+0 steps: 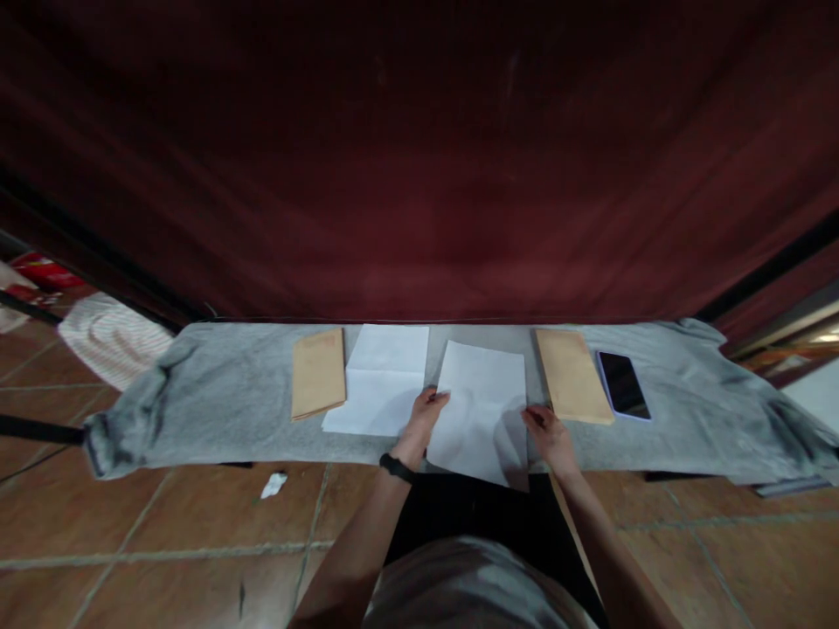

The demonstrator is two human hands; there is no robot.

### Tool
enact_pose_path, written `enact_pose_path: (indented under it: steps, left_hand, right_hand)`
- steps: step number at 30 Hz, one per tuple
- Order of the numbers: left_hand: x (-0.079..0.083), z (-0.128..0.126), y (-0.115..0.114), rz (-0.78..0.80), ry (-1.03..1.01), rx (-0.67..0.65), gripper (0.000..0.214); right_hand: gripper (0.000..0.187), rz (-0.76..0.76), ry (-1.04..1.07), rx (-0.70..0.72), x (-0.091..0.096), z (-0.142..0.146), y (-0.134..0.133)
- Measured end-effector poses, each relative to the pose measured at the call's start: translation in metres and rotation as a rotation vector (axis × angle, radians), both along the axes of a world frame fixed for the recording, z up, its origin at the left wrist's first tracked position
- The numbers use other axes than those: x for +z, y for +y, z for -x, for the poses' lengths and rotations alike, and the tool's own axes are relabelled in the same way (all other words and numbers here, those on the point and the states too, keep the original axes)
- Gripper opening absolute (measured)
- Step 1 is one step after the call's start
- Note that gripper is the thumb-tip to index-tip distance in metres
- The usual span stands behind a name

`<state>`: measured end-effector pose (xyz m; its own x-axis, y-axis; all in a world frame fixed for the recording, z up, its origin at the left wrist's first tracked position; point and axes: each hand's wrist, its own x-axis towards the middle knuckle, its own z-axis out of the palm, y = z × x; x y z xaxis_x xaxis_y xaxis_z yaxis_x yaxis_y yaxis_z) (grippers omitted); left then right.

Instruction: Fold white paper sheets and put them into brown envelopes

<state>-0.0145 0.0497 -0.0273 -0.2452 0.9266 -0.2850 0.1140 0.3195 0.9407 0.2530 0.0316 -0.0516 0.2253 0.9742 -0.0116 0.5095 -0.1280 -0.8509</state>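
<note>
A white sheet of paper (483, 411) is held at both side edges, its near end reaching past the front edge of the table. My left hand (426, 412) pinches its left edge, a dark band around the wrist. Gripping the right edge is my right hand (548, 430), fingers closed. Left of that sheet lie other white sheets (385, 397) with a crease across them. A brown envelope (572, 376) rests just beyond my right hand, and more brown envelopes (318, 374) are stacked at the left.
A grey cloth (223, 393) covers the narrow table. A phone (622, 384) lies to the right of the envelope. Behind the table hangs a dark red curtain (419, 175). On the tiled floor is a white scrap (273, 485); striped fabric (114, 339) sits at far left.
</note>
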Motion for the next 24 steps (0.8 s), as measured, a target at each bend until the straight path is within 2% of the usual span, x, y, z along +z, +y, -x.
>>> enact_pose_path:
  steps: [3, 5, 8, 10, 13, 17, 24]
  left_hand:
    - [0.004, -0.003, 0.003, -0.008, -0.106, -0.02, 0.028]
    - [0.007, -0.003, -0.001, -0.004, -0.17, -0.05, 0.029]
    - [0.012, -0.001, -0.01, 0.017, -0.263, -0.102, 0.034]
    - [0.017, 0.003, -0.012, 0.028, -0.359, -0.126, 0.039]
    - [0.025, 0.01, -0.007, 0.039, -0.483, -0.068, 0.045]
    - [0.038, 0.016, 0.011, 0.06, -0.5, 0.043, 0.046]
    - [0.077, 0.023, 0.033, -0.011, -0.465, -0.118, 0.052]
  right_hand:
    - [0.03, 0.03, 0.113, -0.045, 0.0, 0.003, 0.007]
    - [0.033, 0.069, 0.288, -0.072, 0.003, 0.006, 0.008]
    - [0.039, 0.171, 0.578, -0.096, 0.013, 0.007, 0.007]
    - [0.041, 0.218, 0.683, -0.08, 0.024, 0.007, 0.007]
    - [0.038, 0.236, 0.748, 0.013, 0.043, 0.008, 0.011]
    - [0.037, 0.227, 0.774, 0.079, 0.067, 0.014, 0.02]
    - [0.037, 0.181, 0.809, 0.058, 0.096, 0.014, 0.042]
